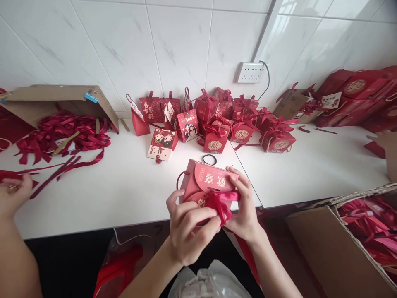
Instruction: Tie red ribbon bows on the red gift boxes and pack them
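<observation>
A red gift box [203, 176] with gold characters and a corded handle is held above the table's front edge. My left hand [190, 229] lies over its near left side, fingers closed on the dark red ribbon [221, 207] bunched on the box. My right hand [245, 207] grips the box's right side, fingers along its top and the thumb low by the ribbon. A black elastic loop [209, 159] lies just beyond the box. Part of the ribbon is hidden by my left fingers.
Finished-looking red boxes [215, 140] stand along the wall on the white table [133, 198]. A cardboard box with ribbons [66, 132] is at left, an open carton [328, 244] at lower right. Other people's hands [15, 194] show at both edges.
</observation>
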`<state>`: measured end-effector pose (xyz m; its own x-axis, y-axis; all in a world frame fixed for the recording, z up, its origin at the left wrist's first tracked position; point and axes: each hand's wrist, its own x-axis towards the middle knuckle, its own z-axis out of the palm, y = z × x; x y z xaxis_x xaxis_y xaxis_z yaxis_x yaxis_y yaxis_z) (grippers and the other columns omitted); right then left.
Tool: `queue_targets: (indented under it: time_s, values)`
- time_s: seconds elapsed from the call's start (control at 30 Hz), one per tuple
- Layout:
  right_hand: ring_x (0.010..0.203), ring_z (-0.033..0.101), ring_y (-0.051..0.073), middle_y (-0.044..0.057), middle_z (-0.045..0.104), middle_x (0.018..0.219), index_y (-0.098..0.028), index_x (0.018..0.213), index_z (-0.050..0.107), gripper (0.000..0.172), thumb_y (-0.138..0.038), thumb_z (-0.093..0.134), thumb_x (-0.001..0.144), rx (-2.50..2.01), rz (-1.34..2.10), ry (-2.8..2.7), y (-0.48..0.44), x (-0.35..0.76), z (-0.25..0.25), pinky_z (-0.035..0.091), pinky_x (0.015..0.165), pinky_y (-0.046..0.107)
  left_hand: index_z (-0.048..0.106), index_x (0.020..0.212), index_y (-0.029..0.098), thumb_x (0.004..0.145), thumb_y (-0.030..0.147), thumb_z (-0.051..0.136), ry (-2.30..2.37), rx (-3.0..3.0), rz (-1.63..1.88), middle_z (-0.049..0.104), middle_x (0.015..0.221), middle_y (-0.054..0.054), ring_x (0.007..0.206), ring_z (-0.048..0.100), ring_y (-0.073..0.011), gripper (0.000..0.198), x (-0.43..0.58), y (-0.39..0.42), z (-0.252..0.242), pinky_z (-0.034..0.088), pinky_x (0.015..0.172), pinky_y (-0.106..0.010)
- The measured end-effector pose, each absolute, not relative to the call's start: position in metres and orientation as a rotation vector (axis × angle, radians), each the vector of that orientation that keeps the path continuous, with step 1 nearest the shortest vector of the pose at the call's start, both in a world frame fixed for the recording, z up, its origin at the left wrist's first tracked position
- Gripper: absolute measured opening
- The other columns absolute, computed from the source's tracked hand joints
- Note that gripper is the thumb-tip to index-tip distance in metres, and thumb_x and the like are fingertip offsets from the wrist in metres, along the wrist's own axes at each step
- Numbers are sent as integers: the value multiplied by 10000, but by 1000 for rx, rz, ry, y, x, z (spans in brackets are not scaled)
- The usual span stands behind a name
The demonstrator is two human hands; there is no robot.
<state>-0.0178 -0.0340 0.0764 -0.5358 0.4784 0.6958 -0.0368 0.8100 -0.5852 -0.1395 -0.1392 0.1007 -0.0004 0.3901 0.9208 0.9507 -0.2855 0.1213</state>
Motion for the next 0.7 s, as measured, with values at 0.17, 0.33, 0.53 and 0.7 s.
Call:
queue_targets:
  time_s: [0.17,0.33,0.53,0.7]
  values:
    - [1314,327,318,143,300,1380,-274,1398,254,791,-223,698,745,-322,644,-2022,-36,-12,85,349,1043,554,603,807,166,787,132,626,-1343,-1723,-1361,630,736,-24,725,531,-138,46,-132,-140,109,436,876,-454]
    - [1302,345,322,152,339,1350,-263,1360,322,750,-205,711,722,-326,572,-2089,-30,-3,90,411,1000,527,522,726,177,793,168,606,-1749,-1495,-1854,569,701,-4,665,539,-115,108,-150,-127,113,483,652,-256]
    - [1115,545,291,90,541,1181,-274,1183,471,588,-363,747,672,-720,1094,-1600,-20,13,87,520,866,469,424,627,191,807,363,503,-2530,-1281,-2251,464,555,34,560,519,-124,262,-179,-78,77,466,585,-253]
    - [949,636,253,76,669,1024,-221,1074,567,475,-602,383,859,-667,1885,-1009,-6,28,93,556,771,472,535,1031,184,827,310,491,-2106,-2138,-1425,610,1078,-85,1080,543,-233,243,-147,-55,27,415,941,-420]
